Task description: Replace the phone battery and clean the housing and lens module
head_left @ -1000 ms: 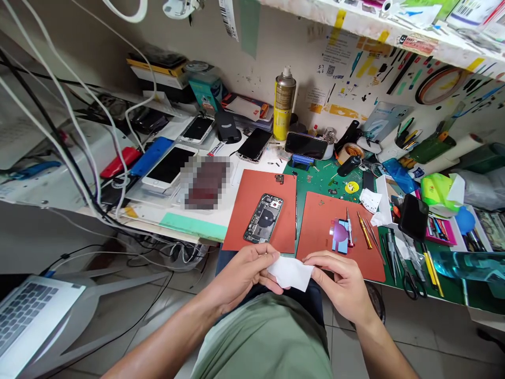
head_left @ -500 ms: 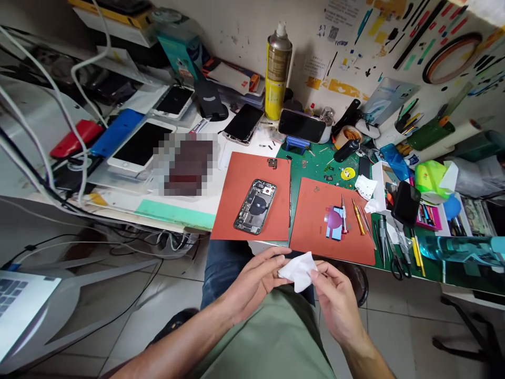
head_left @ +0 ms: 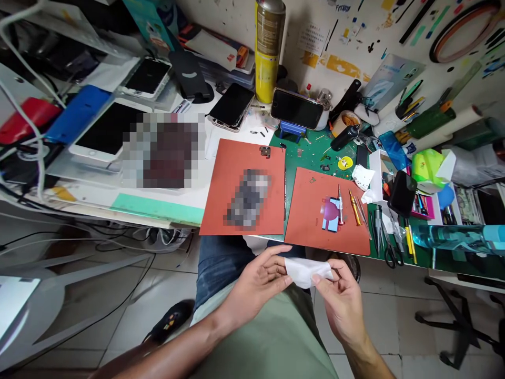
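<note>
The sheet (head_left: 305,272), white and thin, is held above the lap, in front of the bench edge and below the right mat (head_left: 302,226) in the view. The left hand (head_left: 258,287) grips its left end: the thumb bears on the lower corner, the middle fingers are bent against the end, and the index finger extends free above them. The right hand (head_left: 344,302) pinches the opposite end, with the thumb on the near face and the fingers curled behind. The sheet spans the gap between the hands, slightly creased. On the left mat (head_left: 216,184) lies a pixelated item (head_left: 248,199), its details obscured; a small metal part (head_left: 265,151) rests near the mat's far edge. A thin tool (head_left: 284,195) lies along the right edge of this mat. The right mat carries a blue-and-purple piece (head_left: 330,215), with a silver driver (head_left: 340,206) just beside it and a gold driver (head_left: 354,209) farther right. Scissors (head_left: 390,256) lie to the right of the mat, near a blue bottle (head_left: 453,237). Behind the mats, a phone (head_left: 295,109) is propped sideways on a blue stand (head_left: 292,130), beside a yellow can (head_left: 267,68).
</note>
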A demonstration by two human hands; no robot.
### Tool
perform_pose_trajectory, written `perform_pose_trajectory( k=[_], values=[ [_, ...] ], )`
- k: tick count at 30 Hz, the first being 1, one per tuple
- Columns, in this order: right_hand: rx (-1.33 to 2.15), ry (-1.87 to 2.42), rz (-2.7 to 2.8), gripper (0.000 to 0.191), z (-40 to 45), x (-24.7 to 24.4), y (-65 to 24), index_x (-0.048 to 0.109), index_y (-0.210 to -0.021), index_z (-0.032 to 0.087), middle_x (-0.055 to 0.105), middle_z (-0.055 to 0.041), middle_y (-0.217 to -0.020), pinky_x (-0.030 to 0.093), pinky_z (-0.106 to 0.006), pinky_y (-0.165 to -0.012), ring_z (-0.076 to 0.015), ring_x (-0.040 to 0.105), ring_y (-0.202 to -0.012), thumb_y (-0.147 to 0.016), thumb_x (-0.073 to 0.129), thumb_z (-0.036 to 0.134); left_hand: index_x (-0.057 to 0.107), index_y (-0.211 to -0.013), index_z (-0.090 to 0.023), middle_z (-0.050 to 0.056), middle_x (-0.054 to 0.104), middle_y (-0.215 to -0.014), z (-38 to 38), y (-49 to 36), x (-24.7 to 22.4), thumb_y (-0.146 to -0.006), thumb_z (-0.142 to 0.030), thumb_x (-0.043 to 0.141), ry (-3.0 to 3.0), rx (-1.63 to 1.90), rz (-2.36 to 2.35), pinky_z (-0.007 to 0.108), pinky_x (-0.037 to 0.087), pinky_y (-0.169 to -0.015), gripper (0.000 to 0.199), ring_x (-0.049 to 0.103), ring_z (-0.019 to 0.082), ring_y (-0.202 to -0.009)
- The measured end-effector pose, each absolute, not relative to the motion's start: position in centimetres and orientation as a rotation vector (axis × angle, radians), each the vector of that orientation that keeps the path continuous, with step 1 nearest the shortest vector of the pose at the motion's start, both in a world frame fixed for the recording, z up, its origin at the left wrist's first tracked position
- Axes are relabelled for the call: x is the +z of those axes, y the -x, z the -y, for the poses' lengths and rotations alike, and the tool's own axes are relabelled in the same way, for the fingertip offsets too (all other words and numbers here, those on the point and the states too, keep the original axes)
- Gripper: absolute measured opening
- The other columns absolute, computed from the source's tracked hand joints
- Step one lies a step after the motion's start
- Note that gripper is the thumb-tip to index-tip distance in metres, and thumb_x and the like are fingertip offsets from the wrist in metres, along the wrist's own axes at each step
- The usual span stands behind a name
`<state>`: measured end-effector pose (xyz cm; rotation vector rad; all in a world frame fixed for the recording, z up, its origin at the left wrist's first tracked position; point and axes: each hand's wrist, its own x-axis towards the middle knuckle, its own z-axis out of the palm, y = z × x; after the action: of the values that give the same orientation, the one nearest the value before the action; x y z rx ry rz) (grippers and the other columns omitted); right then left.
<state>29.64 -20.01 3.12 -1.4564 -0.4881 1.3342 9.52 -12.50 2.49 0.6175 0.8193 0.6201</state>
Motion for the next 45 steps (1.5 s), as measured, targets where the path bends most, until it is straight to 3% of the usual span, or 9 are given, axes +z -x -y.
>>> perform_pose_trajectory(
  k=[5, 8, 11, 14, 20, 24, 29, 37, 45],
  values=[
    [1.313, 1.51, 0.544, 0.054, 20.4, 3.1, -29.4, 0.063, -0.133, 0.03, 0.079, -0.0009, -0.092, 0.058, -0.027, -0.076, -0.0168, 0.071, -0.079, -0.086, 0.09, 0.034, 0.078, -0.117, -0.024, 0.007, 0.077, -0.113, 12.4, -9.9, 2.6, -0.089, -0.038, 0.084, -0.866, 0.623, -0.899, 0.033, 0.055, -0.097, 0.032, 0.07, 0.023, -0.106],
    [1.357, 1.493, 0.589, 0.063, 20.2, 3.3, -29.8, 0.062, -0.145, 0.033, 0.081, -0.0023, -0.101, 0.06, -0.029, -0.085, -0.019, 0.075, -0.09, -0.087, 0.089, 0.034, 0.08, -0.117, -0.026, 0.007, 0.074, -0.118, 11.9, -9.7, 2.8, -0.095, -0.038, 0.076, -1.054, 0.588, -0.965, 0.031, 0.053, -0.097, 0.025, 0.068, 0.024, -0.11],
    [1.397, 1.441, 0.693, 0.038, 19.5, 3.1, -30.5, 0.079, -0.124, 0.03, 0.082, -0.0053, -0.107, 0.06, -0.03, -0.085, -0.0209, 0.075, -0.093, -0.088, 0.087, 0.039, 0.079, -0.126, -0.028, 0.008, 0.071, -0.12, 11.0, -8.9, 3.2, -0.1, -0.039, 0.07, -1.16, 0.512, -0.905, 0.031, 0.054, -0.094, 0.029, 0.068, 0.024, -0.11],
    [1.455, 1.449, 0.796, 0.025, 18.7, 2.8, -30.8, 0.085, -0.111, 0.028, 0.083, -0.0059, -0.097, 0.06, -0.029, -0.076, -0.0205, 0.075, -0.083, -0.09, 0.085, 0.041, 0.076, -0.131, -0.029, 0.009, 0.068, -0.121, 10.1, -8.0, 3.7, -0.102, -0.039, 0.066, -1.214, 0.465, -0.823, 0.029, 0.055, -0.092, 0.032, 0.068, 0.023, -0.108],
    [1.405, 1.487, 0.906, 0.022, 18.1, 3.1, -30.3, 0.085, -0.107, 0.029, 0.084, -0.006, -0.101, 0.062, -0.029, -0.081, -0.022, 0.079, -0.089, -0.087, 0.087, 0.039, 0.079, -0.12, -0.03, 0.006, 0.062, -0.114, 9.5, -7.5, 4.2, -0.099, -0.032, 0.07, -1.181, 0.486, -0.828, 0.026, 0.054, -0.091, 0.024, 0.068, 0.019, -0.103],
    [1.383, 1.512, 0.919, 0.024, 18.0, 3.4, -30.0, 0.085, -0.104, 0.026, 0.085, -0.0074, -0.096, 0.063, -0.031, -0.077, -0.0223, 0.078, -0.082, -0.087, 0.087, 0.042, 0.079, -0.117, -0.028, 0.005, 0.061, -0.11, 9.5, -7.7, 4.0, -0.092, -0.027, 0.076, -1.166, 0.508, -0.824, 0.026, 0.054, -0.092, 0.026, 0.069, 0.02, -0.104],
    [1.208, 1.617, 0.992, 0.022, 18.0, 3.5, -29.6, 0.084, -0.1, 0.024, 0.084, -0.0078, -0.092, 0.064, -0.031, -0.074, -0.0229, 0.078, -0.077, -0.088, 0.085, 0.043, 0.08, -0.118, -0.03, 0.005, 0.065, -0.105, 9.5, -7.3, 4.0, -0.099, -0.029, 0.068, -1.453, 0.506, -0.948, 0.023, 0.05, -0.075, 0.022, 0.066, 0.019, -0.096],
    [0.881, 1.668, 1.13, 0.009, 18.3, 3.7, -29.1, 0.087, -0.088, 0.028, 0.081, -0.0028, -0.078, 0.064, -0.032, -0.068, -0.0205, 0.072, -0.064, -0.088, 0.085, 0.037, 0.082, -0.117, -0.03, 0.006, 0.074, -0.11, 9.5, -7.6, 4.5, -0.099, -0.028, 0.072, -1.495, 0.58, -0.967, 0.028, 0.053, -0.091, 0.021, 0.07, 0.022, -0.103],
    [0.848, 1.612, 1.145, 0.005, 18.3, 4.2, -29.3, 0.087, -0.094, 0.029, 0.081, -0.0032, -0.084, 0.063, -0.034, -0.07, -0.0215, 0.073, -0.07, -0.09, 0.083, 0.028, 0.085, -0.112, -0.031, 0.007, 0.072, -0.101, 9.7, -7.7, 4.1, -0.102, -0.034, 0.069, -1.473, 0.573, -0.942, 0.026, 0.053, -0.078, 0.02, 0.069, 0.021, -0.093]
  ],
)
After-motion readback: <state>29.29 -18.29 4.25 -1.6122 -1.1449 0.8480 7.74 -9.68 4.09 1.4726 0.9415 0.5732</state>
